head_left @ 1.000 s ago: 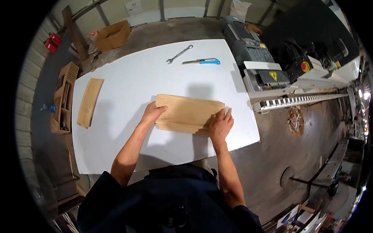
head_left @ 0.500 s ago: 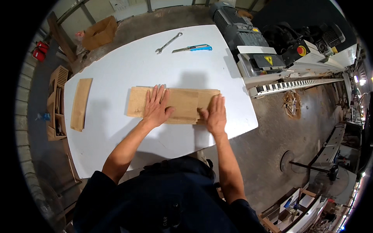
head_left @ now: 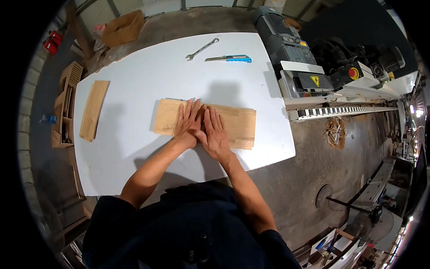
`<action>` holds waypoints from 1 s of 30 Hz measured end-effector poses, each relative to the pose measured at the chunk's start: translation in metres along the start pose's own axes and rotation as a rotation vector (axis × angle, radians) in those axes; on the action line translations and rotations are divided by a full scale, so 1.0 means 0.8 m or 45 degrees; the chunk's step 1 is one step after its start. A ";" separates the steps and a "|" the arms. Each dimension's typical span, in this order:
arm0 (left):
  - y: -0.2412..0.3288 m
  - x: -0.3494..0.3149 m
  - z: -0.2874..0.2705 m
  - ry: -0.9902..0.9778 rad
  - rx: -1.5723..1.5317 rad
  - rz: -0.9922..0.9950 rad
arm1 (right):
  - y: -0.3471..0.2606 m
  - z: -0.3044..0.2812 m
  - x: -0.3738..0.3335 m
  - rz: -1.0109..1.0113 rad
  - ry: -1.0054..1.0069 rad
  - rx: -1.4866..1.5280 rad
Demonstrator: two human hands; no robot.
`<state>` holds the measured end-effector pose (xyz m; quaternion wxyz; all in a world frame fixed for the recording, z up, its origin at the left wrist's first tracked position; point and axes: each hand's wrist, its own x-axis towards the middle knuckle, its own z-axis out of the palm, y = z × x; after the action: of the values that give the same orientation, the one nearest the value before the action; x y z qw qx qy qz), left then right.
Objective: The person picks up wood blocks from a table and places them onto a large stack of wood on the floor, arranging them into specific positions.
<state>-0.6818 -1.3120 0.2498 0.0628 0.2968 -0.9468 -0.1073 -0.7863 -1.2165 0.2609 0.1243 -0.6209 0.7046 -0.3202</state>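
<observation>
Several thin wooden boards (head_left: 239,123) lie stacked and overlapping in a row on the white table (head_left: 148,76). My left hand (head_left: 187,123) rests flat on them, left of their middle, fingers stretched out. Right beside it, my right hand (head_left: 214,134) also lies flat on the wood, its thumb touching or crossing the left thumb. Neither hand is wrapped round anything. The edges of the boards are slightly uneven at the right end. Under my palms, the part where the boards meet is hidden.
A wrench (head_left: 202,49) and a blue utility knife (head_left: 229,58) lie at the table's far side. Another narrow wooden stack (head_left: 94,110) sits near the left edge. Beyond the right edge stands a machine with a motor (head_left: 286,40); a cardboard box (head_left: 123,29) is on the floor at far left.
My right hand has moved left from the right end of the boards to beside my left hand. The boards' right part now sits tilted, its right end nearer me.
</observation>
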 end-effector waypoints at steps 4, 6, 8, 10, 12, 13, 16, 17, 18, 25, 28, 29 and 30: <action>-0.005 -0.005 0.003 0.088 -0.049 -0.009 | 0.025 -0.001 -0.003 0.125 0.000 -0.455; -0.009 -0.002 0.000 0.134 -0.075 0.000 | 0.053 -0.011 -0.009 0.194 0.078 -0.419; -0.010 0.002 0.000 0.214 -0.291 -0.040 | 0.085 -0.027 -0.021 0.387 0.173 -0.511; -0.028 -0.005 0.020 0.447 -0.156 -0.176 | 0.112 -0.048 -0.046 0.655 0.283 -0.489; -0.077 -0.012 0.046 0.603 -0.177 -0.439 | 0.145 -0.061 -0.074 0.571 0.553 -0.328; -0.092 -0.018 0.018 0.449 -0.390 -0.504 | 0.138 -0.069 -0.075 0.685 0.513 -0.152; -0.106 -0.025 -0.018 0.261 -1.332 -0.740 | 0.128 -0.055 -0.053 0.968 0.365 0.288; -0.103 -0.016 -0.009 0.192 -1.310 -0.736 | 0.143 -0.044 -0.058 0.927 0.481 0.120; -0.096 -0.015 -0.018 0.107 -1.311 -0.786 | 0.118 -0.057 -0.049 0.929 0.390 0.188; -0.077 0.005 0.028 0.182 -1.191 -0.509 | 0.125 -0.064 -0.047 1.102 0.254 0.221; -0.079 0.013 -0.006 -0.206 -1.787 -0.799 | 0.126 -0.067 -0.045 1.152 0.211 0.246; -0.083 0.011 -0.021 -0.192 -1.781 -0.809 | 0.121 -0.061 -0.039 1.151 0.165 0.220; -0.071 0.019 -0.033 -0.308 -1.713 -0.837 | 0.126 -0.065 -0.044 1.161 0.182 0.210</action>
<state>-0.6584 -1.3706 0.2625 0.0907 0.4477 -0.5403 -0.7067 -0.8893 -1.1654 0.2320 0.2525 -0.2123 0.8846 -0.3296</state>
